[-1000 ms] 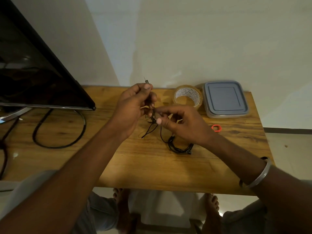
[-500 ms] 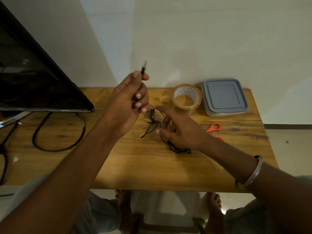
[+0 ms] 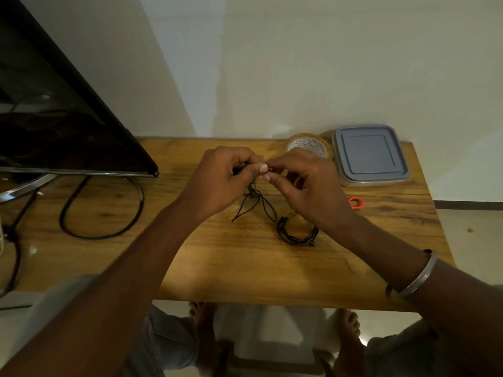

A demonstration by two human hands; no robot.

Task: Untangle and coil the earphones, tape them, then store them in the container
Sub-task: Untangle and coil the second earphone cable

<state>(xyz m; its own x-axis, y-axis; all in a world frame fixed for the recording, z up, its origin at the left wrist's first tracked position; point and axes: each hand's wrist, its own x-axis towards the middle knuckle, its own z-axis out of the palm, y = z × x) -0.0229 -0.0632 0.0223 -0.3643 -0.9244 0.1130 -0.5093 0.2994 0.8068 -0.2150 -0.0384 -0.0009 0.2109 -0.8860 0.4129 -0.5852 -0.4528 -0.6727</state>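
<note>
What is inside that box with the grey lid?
Its contents cannot be seen: the grey lid covers the box completely. The earphones are outside it, partly lying on the table.

Beneath the fingers (image 3: 263, 168), the counter (image 3: 239, 268) is varnished wood with a soft sheen. The earphones (image 3: 280, 229) trailing from them look matt black. Right of the fingers, the container (image 3: 371, 155) has a matt grey plastic lid; the tape (image 3: 309, 144) looks glossy.

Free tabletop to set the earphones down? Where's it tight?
Free: the near strip of table between the earphones and the front edge; also the patch between the cable loop and the left hand. Crowded: back right, where tape, container and scissors handle ring the right hand.
</note>
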